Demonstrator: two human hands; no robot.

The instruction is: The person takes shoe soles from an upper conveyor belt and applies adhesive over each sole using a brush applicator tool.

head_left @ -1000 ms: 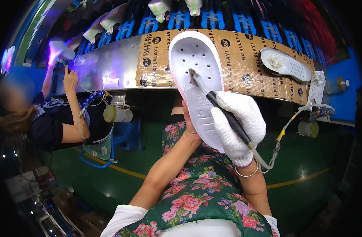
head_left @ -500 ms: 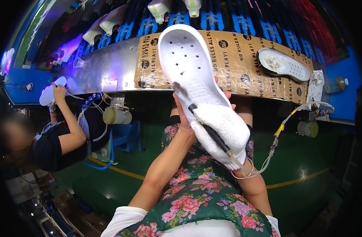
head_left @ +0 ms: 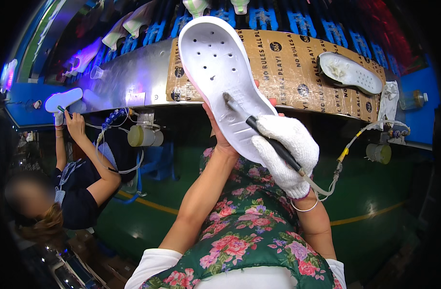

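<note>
A white shoe sole [head_left: 210, 62], dotted with several small dark holes in its forefoot, lies in my bare left hand [head_left: 221, 132]. That hand is closed round the sole from beneath, its fingertips showing past the far edge. In a white knit glove, my right hand [head_left: 290, 151] grips the black handle of a brush [head_left: 273, 142]. The brush's bristles touch the inner face of the sole near its middle. From the back end of the brush a thin clear hose leads away to the right.
Cardboard [head_left: 292, 72] covers part of the metal bench [head_left: 129, 79]; another white sole [head_left: 350, 73] lies on it. At the right are a white cloth [head_left: 388, 103] and a clear bottle [head_left: 413, 99]. Behind run blue racks [head_left: 263, 17]. A co-worker at left holds a sole [head_left: 64, 99].
The sole has shifted slightly left and away from me. My gloved hand has moved right along it, and the bristles now touch nearer its middle instead of the left edge.
</note>
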